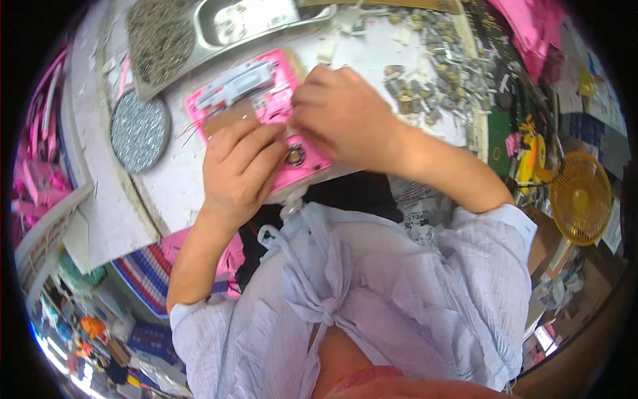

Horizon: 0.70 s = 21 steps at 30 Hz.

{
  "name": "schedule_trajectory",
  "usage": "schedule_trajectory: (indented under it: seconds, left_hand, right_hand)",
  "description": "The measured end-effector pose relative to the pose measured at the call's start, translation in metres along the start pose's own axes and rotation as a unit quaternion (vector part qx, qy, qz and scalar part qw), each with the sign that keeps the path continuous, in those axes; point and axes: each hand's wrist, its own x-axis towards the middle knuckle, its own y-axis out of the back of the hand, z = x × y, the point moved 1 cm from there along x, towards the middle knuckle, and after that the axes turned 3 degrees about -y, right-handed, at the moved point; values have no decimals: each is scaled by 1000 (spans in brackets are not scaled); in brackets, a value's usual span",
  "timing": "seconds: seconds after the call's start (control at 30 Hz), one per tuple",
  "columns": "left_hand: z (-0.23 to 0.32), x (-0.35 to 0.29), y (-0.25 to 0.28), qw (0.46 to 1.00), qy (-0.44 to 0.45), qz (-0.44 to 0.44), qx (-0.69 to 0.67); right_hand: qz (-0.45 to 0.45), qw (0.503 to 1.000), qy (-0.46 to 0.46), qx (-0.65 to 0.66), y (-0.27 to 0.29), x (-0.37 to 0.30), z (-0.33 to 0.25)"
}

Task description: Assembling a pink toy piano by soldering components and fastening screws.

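A pink plastic housing (292, 174) lies on the white table in front of me. Inside it sit a long grey plastic part (236, 85), a brown board (229, 118) with thin wires at its left edge, and a small round metal-centred part (295, 155). My left hand (242, 159) rests over the housing's lower left, its fingers bent together beside the board; their tips are hidden. Above the housing's right side my right hand (339, 116) is curled, slightly blurred, with its fingertips close to the left hand's. Whatever the fingers pinch is too small or covered to name.
At the upper left stand a metal tray (199, 50) of small screw-like pieces and a round dish (139, 130) of shiny metal bits. Many small grey parts (438, 66) lie scattered at the right. Pink parts (40, 179) fill a left-hand bin; a yellow fan (580, 197) stands far right.
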Motion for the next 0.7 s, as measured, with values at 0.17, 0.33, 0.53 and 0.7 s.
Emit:
schedule_trajectory:
  seconds: [0.17,0.33,0.53,0.7]
  left_hand:
    - [-5,9,0,995,-55,-85,-3]
    - [-4,7,0,996,-39,-76,-22]
    - [-2,8,0,997,-40,-69,-16]
    - [-2,11,2,996,-35,-78,-20]
  right_hand:
    - [107,993,-38,41,-6,-25,6]
    - [145,955,-222,-132,68,-65,102]
    - [17,907,-310,-284,81,-82,147]
    - [-7,906,-302,-295,73,-73,147]
